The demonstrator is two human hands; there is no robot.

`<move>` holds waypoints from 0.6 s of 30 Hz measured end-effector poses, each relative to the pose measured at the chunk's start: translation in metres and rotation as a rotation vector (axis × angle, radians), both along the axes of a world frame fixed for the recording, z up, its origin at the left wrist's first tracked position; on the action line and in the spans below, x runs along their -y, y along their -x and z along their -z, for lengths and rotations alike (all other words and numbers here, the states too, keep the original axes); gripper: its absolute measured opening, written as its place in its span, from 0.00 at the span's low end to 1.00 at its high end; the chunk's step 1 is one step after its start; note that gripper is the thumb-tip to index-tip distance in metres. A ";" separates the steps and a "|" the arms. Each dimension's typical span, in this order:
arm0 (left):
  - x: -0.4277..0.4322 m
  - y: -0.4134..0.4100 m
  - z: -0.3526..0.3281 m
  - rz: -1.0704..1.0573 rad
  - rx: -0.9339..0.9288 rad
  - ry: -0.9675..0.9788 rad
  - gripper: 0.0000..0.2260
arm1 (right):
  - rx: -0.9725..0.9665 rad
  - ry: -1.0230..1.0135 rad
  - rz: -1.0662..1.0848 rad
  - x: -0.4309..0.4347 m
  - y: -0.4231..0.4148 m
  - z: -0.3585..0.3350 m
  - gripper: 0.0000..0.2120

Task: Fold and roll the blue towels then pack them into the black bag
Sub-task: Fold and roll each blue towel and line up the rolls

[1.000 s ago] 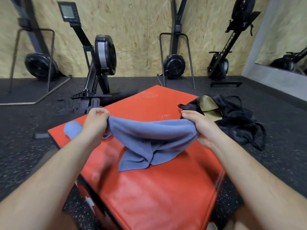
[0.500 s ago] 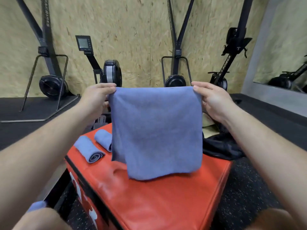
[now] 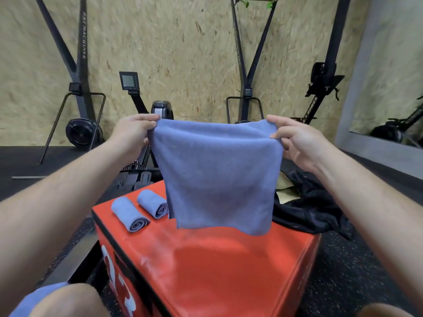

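The blue towel (image 3: 217, 177) hangs spread in the air above the red box (image 3: 206, 266). The left hand (image 3: 134, 131) pinches its top left corner and the right hand (image 3: 295, 140) its top right corner, with the hands well apart. 1 s ago the towel sagged in a bunch low over the box. 0.5 s ago its top edge was pulled straight, and now that edge dips slightly between the hands. On the box's far left corner lie 2 rolls as before, the nearer rolled towel (image 3: 130, 215) just beside the farther rolled towel (image 3: 153, 203). The black bag (image 3: 306, 211) lies crumpled at the box's far right edge.
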State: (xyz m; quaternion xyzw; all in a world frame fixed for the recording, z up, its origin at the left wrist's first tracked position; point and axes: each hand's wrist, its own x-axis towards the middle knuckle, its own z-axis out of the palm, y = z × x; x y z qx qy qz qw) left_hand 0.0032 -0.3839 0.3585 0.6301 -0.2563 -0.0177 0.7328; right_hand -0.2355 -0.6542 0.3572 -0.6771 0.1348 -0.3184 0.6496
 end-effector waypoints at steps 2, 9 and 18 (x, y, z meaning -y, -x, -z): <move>-0.002 0.004 0.002 0.016 0.015 -0.004 0.12 | 0.012 -0.029 -0.020 0.000 0.008 0.006 0.24; 0.008 0.000 0.017 0.031 0.103 -0.157 0.13 | 0.052 -0.046 0.093 0.001 0.016 0.020 0.17; 0.042 -0.034 0.042 -0.229 0.422 -0.602 0.02 | -0.337 0.450 0.356 0.034 -0.040 0.037 0.07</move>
